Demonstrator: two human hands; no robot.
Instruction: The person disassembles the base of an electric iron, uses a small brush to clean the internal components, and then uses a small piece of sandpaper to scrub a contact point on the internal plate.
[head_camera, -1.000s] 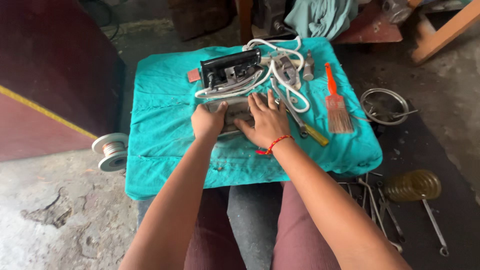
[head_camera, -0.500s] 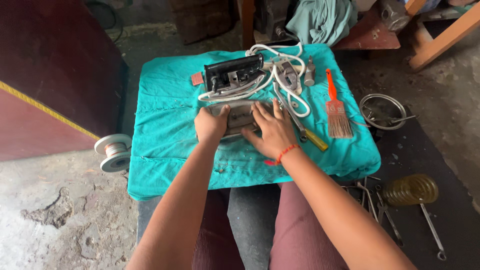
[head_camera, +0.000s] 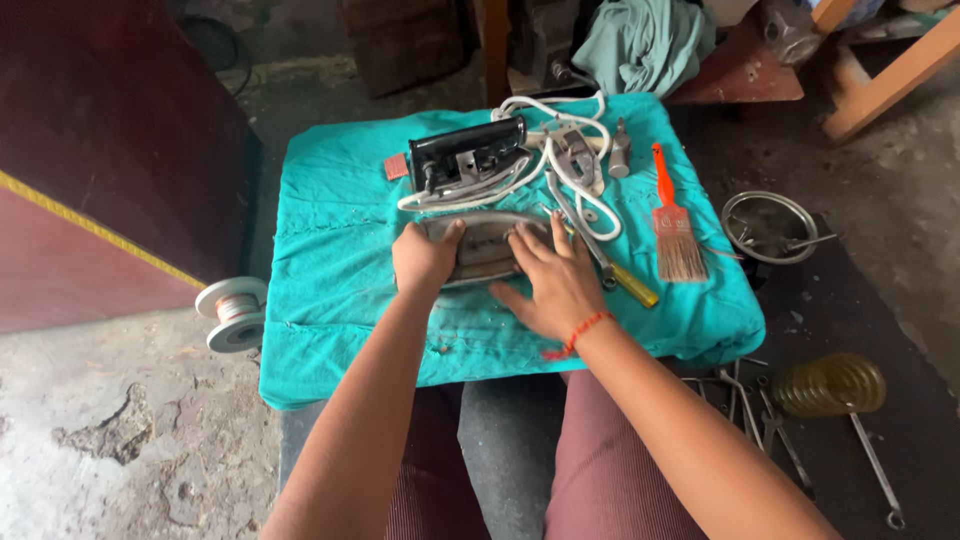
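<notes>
Hands steady a grey metal iron soleplate (head_camera: 480, 245) mid-cloth (head_camera: 330, 290): left hand (head_camera: 425, 258) grips its end, right hand (head_camera: 550, 285) lies flat, open; lifting it likely needs a firmer two-sided hold.

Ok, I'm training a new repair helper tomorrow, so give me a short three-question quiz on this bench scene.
1. True or false: both hands rest on the metal plate on the teal cloth.
2. Which thing lies just right of the screwdriver? A) wire spool B) brush C) black casing
3. Which wrist wears the red thread band?

Key
1. True: the left hand grips its left end and the right hand lies flat on its right end.
2. B: the brush with the orange handle. The wire spool is on the floor to the left, and the black casing lies behind the plate.
3. The right one.
</notes>
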